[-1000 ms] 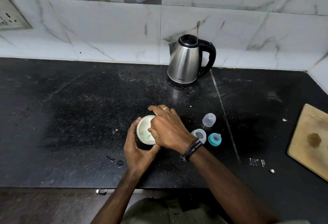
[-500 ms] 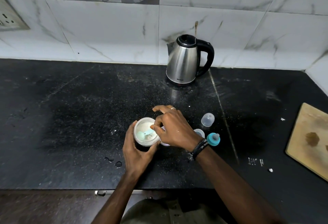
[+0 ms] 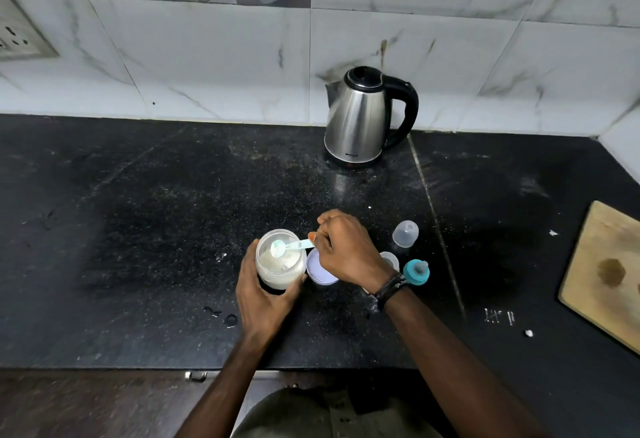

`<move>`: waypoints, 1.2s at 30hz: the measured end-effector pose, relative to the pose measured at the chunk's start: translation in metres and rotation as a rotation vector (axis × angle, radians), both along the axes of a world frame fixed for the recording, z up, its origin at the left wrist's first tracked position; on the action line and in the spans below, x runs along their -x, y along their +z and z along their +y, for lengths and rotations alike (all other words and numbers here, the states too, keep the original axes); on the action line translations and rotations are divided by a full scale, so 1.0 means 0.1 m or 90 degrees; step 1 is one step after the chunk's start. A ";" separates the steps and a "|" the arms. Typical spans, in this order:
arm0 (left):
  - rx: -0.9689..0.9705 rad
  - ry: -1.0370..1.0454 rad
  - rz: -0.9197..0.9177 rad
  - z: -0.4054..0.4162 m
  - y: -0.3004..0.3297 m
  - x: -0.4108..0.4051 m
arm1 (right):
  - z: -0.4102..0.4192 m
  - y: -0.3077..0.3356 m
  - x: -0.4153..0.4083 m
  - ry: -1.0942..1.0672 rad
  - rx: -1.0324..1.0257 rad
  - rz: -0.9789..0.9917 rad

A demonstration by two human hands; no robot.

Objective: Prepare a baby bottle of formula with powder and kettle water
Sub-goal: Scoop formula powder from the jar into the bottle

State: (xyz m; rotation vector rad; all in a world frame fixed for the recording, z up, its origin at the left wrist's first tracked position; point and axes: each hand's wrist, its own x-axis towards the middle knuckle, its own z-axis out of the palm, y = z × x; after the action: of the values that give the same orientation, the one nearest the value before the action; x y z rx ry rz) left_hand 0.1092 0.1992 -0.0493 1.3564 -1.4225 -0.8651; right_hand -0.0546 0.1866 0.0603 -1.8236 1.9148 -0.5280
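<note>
An open clear jar of white formula powder (image 3: 280, 264) stands on the black counter, gripped from below-left by my left hand (image 3: 265, 293). My right hand (image 3: 346, 248) pinches the handle of a pale blue scoop (image 3: 289, 247), whose bowl sits inside the jar's mouth. The jar's white lid (image 3: 320, 269) lies flat just right of the jar, partly under my right hand. The baby bottle (image 3: 390, 260) is mostly hidden behind my right wrist. Its teal teat ring (image 3: 416, 272) and clear cap (image 3: 405, 233) lie to the right. A steel kettle (image 3: 360, 118) stands at the back wall.
A wooden chopping board (image 3: 604, 274) lies at the counter's right edge. The counter's front edge (image 3: 138, 366) runs below my arms. A wall socket (image 3: 17, 37) sits at the upper left. Small water drops (image 3: 223, 316) and white specks dot the counter.
My right hand took the lid off the jar and set it down to the right. It now holds the scoop in the jar's mouth. My left hand stayed on the jar.
</note>
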 end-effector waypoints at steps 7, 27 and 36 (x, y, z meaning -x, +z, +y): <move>-0.001 -0.013 -0.012 -0.01 -0.02 -0.03 | 0.00 0.03 0.03 -0.046 -0.049 -0.011; 0.137 0.020 -0.043 0.01 0.16 0.15 | 0.04 0.06 0.33 -0.098 0.001 -0.191; 0.175 -0.073 -0.016 0.23 0.39 0.67 | 0.40 0.14 0.89 -0.255 0.056 -0.315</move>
State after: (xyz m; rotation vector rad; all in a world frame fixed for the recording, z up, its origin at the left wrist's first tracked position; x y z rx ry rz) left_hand 0.0420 0.2227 -0.0104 1.0915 -1.5874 -0.6968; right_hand -0.1436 0.2270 0.0744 -1.1940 1.9127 -1.0950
